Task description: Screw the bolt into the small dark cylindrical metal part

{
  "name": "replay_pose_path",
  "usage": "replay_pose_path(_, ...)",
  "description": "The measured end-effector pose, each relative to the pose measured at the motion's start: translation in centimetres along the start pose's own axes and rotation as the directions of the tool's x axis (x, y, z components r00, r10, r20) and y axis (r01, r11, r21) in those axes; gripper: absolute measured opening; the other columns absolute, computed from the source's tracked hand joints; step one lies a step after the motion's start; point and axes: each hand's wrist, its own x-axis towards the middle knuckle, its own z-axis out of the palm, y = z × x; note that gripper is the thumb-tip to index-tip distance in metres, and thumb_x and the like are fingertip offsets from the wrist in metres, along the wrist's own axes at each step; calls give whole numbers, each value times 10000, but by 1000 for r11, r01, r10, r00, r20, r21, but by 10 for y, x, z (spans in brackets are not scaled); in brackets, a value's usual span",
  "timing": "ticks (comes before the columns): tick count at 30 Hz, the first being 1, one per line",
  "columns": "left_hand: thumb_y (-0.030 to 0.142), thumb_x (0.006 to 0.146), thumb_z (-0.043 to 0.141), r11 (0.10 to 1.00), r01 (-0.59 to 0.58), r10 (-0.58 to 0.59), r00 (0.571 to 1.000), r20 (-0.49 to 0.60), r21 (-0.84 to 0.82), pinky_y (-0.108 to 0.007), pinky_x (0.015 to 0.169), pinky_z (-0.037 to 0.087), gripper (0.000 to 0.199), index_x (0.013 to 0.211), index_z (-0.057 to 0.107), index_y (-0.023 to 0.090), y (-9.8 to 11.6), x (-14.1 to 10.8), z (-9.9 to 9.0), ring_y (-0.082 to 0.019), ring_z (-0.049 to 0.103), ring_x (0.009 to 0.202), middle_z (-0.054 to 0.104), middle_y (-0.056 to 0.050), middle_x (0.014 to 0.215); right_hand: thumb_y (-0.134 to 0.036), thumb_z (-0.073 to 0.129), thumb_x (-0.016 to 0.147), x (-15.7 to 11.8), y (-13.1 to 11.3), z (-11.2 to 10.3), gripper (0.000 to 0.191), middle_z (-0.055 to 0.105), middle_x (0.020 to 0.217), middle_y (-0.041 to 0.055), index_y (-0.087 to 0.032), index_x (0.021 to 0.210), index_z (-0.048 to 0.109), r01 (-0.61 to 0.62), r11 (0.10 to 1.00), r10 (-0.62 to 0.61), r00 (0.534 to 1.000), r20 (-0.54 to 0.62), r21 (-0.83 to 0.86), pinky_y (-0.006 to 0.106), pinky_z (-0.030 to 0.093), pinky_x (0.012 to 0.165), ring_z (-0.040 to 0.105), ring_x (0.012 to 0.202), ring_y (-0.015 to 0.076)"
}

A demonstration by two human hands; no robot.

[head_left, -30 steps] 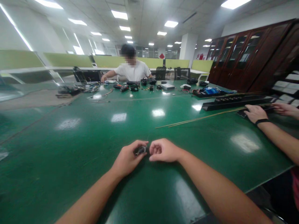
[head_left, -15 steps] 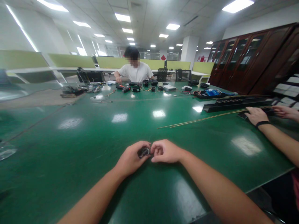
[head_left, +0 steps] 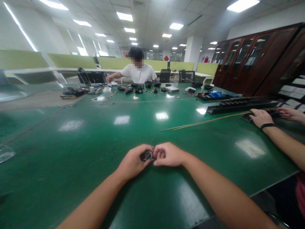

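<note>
In the head view, my left hand (head_left: 133,162) is wrapped round a small dark round part (head_left: 148,155) with a metallic ring on its face. My right hand (head_left: 168,154) meets it from the right, its fingers curled and the fingertips at the part's right edge. Whether those fingertips grip the part or something smaller is hidden. Both hands are low over the green tabletop (head_left: 95,143), near its front edge.
Thin brass-coloured rods (head_left: 190,125) and a black channel (head_left: 214,109) lie to the right, beside another person's hands (head_left: 262,117). A person in white (head_left: 138,73) sits across, behind tools and black parts (head_left: 138,90). Clear plastic (head_left: 6,154) lies far left.
The person across has moved an arm out to the left, towards a white item. My hands have stayed almost still around the dark part.
</note>
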Motion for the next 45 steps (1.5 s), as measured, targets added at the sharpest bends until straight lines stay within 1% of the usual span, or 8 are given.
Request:
replay_pose_path(7,188,854,656,1000,-15,15,1000,-2,17,-266,858,487,190,1032,636,251,0,0,0,-142,633,957,677,9,1054,-313,816,692,-1,-3,0,289,602,673,-26,-161,872,650,9,1000,-9,1000,-11,-23,223,455,591,562,618,113)
replay_pose_path(13,216,866,645,997,-61,65,994,-85,46,-303,918,477,137,1003,648,226,6,2,-1,-176,604,1031,648,-36,1085,-299,786,722,0,-2,4,228,610,662,-29,-168,861,660,4,992,-13,998,-69,-124,207,434,557,557,588,104)
replay_pose_path(26,244,858,634,994,22,-11,994,-106,104,-300,819,515,141,996,649,222,7,2,-2,-181,641,910,679,-27,990,-226,712,776,1,-2,4,101,647,673,-14,-169,858,695,25,970,-64,986,-155,-242,194,431,554,571,592,103)
replay_pose_path(29,285,852,652,991,69,-57,992,-109,113,-312,842,533,211,1054,646,225,5,2,0,-193,660,926,694,-30,1021,-261,716,783,1,-2,4,124,649,675,-10,-167,862,701,34,968,-75,985,-158,-249,200,433,556,566,585,103)
replay_pose_path(33,341,864,655,988,116,-102,986,-133,103,-349,922,536,406,1247,567,237,4,1,0,-208,667,995,684,-49,1127,-255,711,786,1,-4,3,126,653,677,-9,-167,876,708,28,961,-72,986,-151,-277,202,434,562,567,583,102)
replay_pose_path(37,333,870,645,988,120,-105,983,-151,94,-346,916,545,459,1303,523,238,7,1,-1,-202,678,962,691,-49,1089,-262,715,786,1,-6,2,134,651,676,-10,-173,886,713,17,955,-69,984,-164,-296,206,428,568,567,586,104)
replay_pose_path(42,312,823,680,983,128,-98,974,-204,134,-357,895,549,436,1233,566,218,8,1,-3,-217,678,949,697,-57,1056,-260,715,788,1,-5,2,144,661,697,-9,-180,908,709,20,951,-81,979,-187,-308,214,428,589,578,606,110)
replay_pose_path(45,307,821,670,980,123,-90,974,-206,154,-338,842,549,294,1093,622,209,7,2,-3,-211,675,900,702,-48,1003,-262,720,784,1,-5,2,166,659,709,-10,-182,928,700,24,952,-89,975,-201,-305,215,430,594,576,612,111)
